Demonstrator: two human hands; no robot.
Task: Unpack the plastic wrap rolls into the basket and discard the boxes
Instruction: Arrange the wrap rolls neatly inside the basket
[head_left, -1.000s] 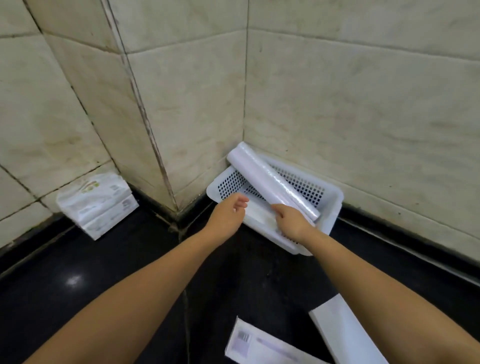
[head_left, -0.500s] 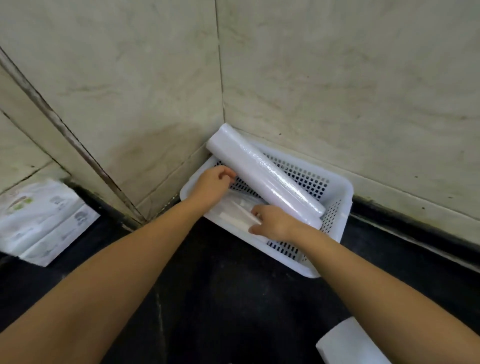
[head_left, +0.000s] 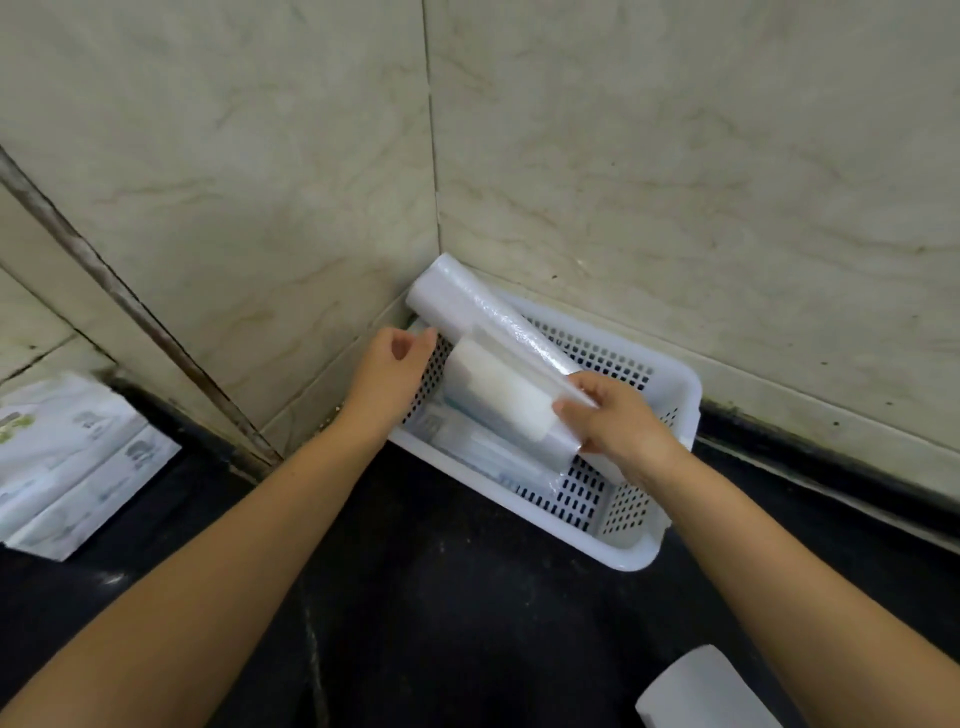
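Observation:
A white perforated basket (head_left: 634, 540) sits on the dark floor in the corner of the tiled walls. A long plastic wrap roll (head_left: 483, 317) lies slanted across its far rim. Below it a shorter, thicker roll (head_left: 498, 400) is tilted up inside the basket, and my right hand (head_left: 613, 421) grips its near end. More flat wrapped items (head_left: 467, 447) lie in the basket's bottom. My left hand (head_left: 389, 369) is at the basket's left rim, fingers loosely curled, holding nothing that I can see.
A stack of white printed packs (head_left: 67, 457) lies on the floor at the left by the wall. A white box corner (head_left: 701, 691) shows at the bottom right. Walls close in behind and left of the basket.
My right hand has taken hold of the shorter roll and lifted its near end. My left hand moved from inside the basket to its left rim. The camera came closer.

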